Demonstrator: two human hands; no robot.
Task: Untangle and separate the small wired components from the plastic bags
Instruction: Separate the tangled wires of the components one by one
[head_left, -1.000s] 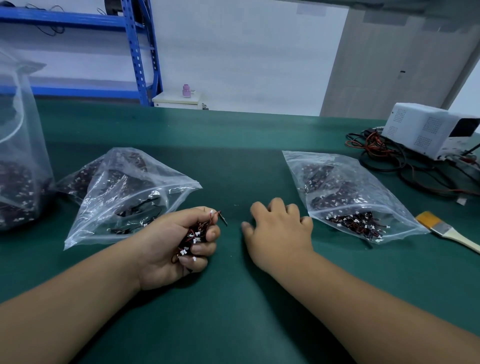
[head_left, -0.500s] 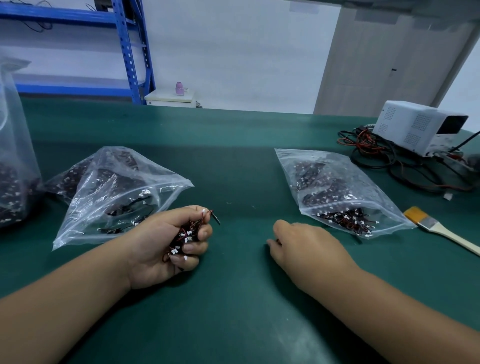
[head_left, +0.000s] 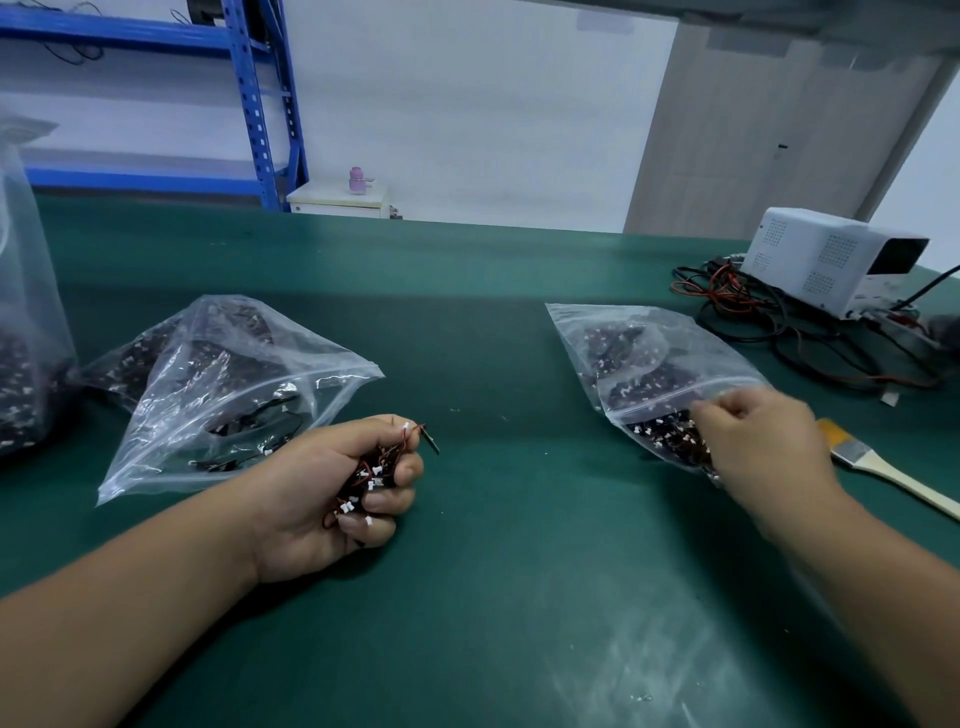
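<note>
The green table (head_left: 493, 322) carries three clear bags of wired parts: left bag (head_left: 218, 384), right bag (head_left: 639, 364), and tall bag (head_left: 26, 338) at the far left. A brush (head_left: 883, 467), tangled cables (head_left: 753, 317) and a white box (head_left: 826, 260) sit at the right.

We are in an electronics workshop, at an assembly bench. A dark green mat (head_left: 493, 338) covers the whole bench, and a white bench power supply (head_left: 831, 260) sits at its far right beside a tangle of red and black leads (head_left: 737, 306). Clear zip bags (head_left: 649, 332) hold small wired components (head_left: 670, 436) in bulk, a flat brush (head_left: 883, 462) lies nearby, and blue steel racking (head_left: 249, 104) lines the wall.
</note>
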